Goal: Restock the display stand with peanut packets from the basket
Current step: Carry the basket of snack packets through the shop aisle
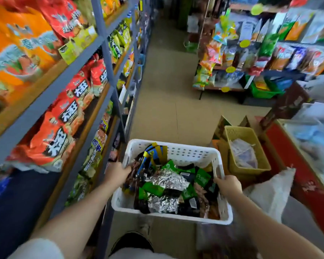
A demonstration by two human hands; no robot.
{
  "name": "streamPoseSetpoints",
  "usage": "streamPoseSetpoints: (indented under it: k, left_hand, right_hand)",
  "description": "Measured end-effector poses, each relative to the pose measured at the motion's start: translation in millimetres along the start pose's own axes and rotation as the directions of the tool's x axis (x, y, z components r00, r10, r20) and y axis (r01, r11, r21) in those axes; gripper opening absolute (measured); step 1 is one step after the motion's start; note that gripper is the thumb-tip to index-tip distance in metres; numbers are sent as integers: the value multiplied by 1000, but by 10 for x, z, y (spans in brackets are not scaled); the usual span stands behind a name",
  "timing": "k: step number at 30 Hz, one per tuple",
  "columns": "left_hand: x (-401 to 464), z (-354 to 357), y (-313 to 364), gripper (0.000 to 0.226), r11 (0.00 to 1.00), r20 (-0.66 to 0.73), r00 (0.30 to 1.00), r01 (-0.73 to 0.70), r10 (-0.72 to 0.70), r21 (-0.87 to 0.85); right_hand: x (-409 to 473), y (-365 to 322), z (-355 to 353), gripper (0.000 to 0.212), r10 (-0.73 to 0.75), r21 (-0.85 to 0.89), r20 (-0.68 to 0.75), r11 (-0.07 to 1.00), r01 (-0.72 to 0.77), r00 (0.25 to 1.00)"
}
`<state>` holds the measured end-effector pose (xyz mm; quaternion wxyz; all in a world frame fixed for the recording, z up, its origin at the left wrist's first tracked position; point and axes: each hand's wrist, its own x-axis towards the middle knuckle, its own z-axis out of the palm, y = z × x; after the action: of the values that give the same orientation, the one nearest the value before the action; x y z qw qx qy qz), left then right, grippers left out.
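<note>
Both hands grip the white basket by its side rims: left hand and right hand have fingers curled over the edges, closed on the rim. The packets lie heaped between the fingers. Carrying it well likely means keeping it level and walking steadily toward the stand, which I cannot identify for sure.

The basket was white perforated plastic, rectangular, held level above the aisle floor and gripped at its two long rims. It was roughly half full of peanut packets lying jumbled and overlapping: green-and-black ones, crinkled silver foil ones, and dark brownish ones along both sides. Several blue-and-yellow packets stood upright against the far-left corner.
</note>
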<state>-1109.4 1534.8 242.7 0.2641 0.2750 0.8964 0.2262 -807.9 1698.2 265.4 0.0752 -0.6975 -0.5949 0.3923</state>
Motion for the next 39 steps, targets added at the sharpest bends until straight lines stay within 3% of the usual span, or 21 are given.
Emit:
streamPoseSetpoints:
  k: [10, 16, 20, 28, 36, 39]
  left_hand:
    - [2971, -231, 2243, 37, 974, 96, 984, -166, 153, 155]
    - [4689, 155, 3554, 36, 964, 184, 967, -210, 179, 164]
    - [5670, 341, 4510, 32, 977, 225, 964, -176, 145, 124]
    - [7338, 785, 6332, 31, 943, 230, 931, -315, 284, 110]
    - [8986, 1795, 8454, 47, 800, 482, 765, -568, 428, 191]
    - [9390, 2177, 9397, 39, 763, 546, 690, -632, 474, 136]
  right_hand:
    - [2390, -1698, -374, 31, 145, 131, -80, 982, -133, 986]
    - [4268, -2385, -562, 38, 268, 284, -101, 931, -230, 958]
    - [5322, -2958, -898, 32, 362, 341, -85, 886, -315, 928]
    - [7113, -3801, -1687, 23, 392, 423, -135, 853, -305, 910]
    - [8917, -4066, -2301, 27, 643, 615, -149, 655, -439, 752]
    - [9380, -4161, -2677, 23, 700, 677, -171, 595, -434, 693]
